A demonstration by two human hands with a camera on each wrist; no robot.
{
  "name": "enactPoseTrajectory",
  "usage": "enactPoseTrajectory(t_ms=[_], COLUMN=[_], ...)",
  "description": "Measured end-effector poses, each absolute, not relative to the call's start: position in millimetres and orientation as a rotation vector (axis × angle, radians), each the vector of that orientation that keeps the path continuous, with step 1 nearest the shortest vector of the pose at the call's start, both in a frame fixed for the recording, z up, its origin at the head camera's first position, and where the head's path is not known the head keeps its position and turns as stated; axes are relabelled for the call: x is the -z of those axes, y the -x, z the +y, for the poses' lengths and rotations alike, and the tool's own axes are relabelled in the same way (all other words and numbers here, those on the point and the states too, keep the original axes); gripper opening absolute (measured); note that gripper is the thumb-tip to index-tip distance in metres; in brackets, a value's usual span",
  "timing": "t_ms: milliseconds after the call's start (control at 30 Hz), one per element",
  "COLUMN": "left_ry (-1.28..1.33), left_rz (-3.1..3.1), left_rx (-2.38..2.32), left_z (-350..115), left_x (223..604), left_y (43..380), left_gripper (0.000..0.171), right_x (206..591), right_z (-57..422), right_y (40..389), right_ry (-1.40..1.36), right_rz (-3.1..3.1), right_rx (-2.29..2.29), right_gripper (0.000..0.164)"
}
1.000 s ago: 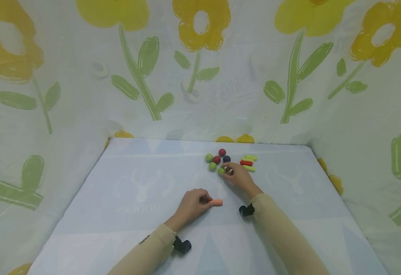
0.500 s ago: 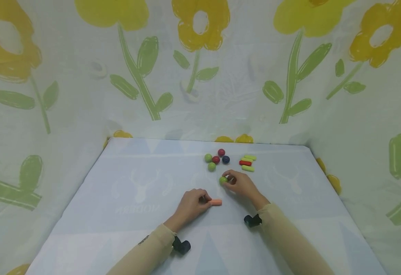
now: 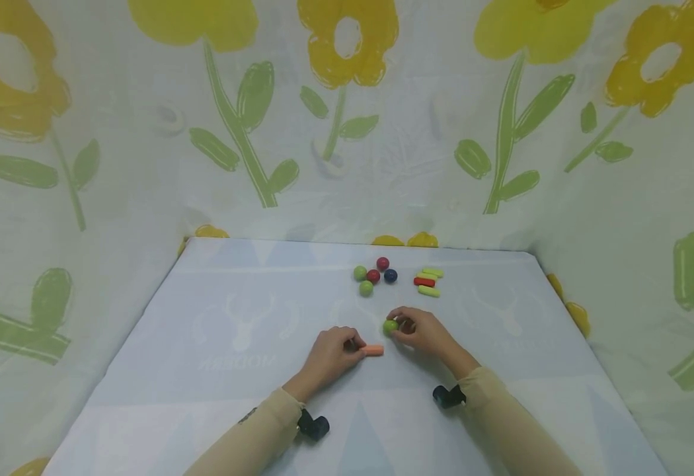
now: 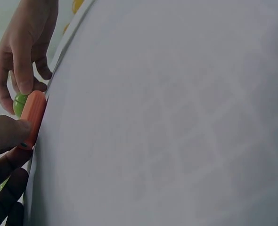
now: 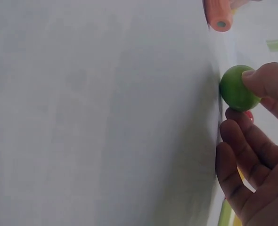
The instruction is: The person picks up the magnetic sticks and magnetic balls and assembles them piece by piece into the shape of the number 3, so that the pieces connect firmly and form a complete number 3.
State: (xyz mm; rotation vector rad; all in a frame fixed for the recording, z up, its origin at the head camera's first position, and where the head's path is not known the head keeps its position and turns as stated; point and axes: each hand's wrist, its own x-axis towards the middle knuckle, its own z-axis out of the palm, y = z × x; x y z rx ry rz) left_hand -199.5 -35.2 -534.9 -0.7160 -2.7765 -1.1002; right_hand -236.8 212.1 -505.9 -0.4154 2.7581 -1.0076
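Observation:
My left hand (image 3: pixel 334 354) pinches one end of an orange ribbed stick (image 3: pixel 373 350) lying near the middle of the table; the left wrist view shows thumb and finger on the orange stick (image 4: pixel 33 115). Just beyond and to the right, my right hand (image 3: pixel 423 330) holds a green ball (image 3: pixel 390 327) between thumb and fingers. In the right wrist view that green ball (image 5: pixel 239 88) is low at the table surface, apart from the orange stick (image 5: pixel 218 16), whose end has a small dark hole.
Farther back sit two red balls (image 3: pixel 383 263), two green balls (image 3: pixel 366 288) and a dark blue ball (image 3: pixel 390 276). Right of them lie yellow-green sticks (image 3: pixel 429 291) and a red stick (image 3: pixel 424 281). A flower-printed curtain (image 3: pixel 406 132) surrounds the white table (image 3: pixel 204 410).
My right hand has brought the green ball from the ball group toward me, near the orange stick. My left hand has stayed in place, pinching the stick.

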Motion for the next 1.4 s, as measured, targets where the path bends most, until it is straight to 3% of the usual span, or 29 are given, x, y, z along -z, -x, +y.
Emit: enactPoseTrajectory(t_ms=[1400], left_ry=[0.594], left_rz=[-2.721], left_rx=[1.322], left_z=[-30], left_x=[540], left_y=[203], left_gripper=[0.005], right_x=[511], right_z=[223], right_y=[215], right_ry=[0.58], right_rz=[2.679], right_rx=[1.074], right_gripper=[0.026])
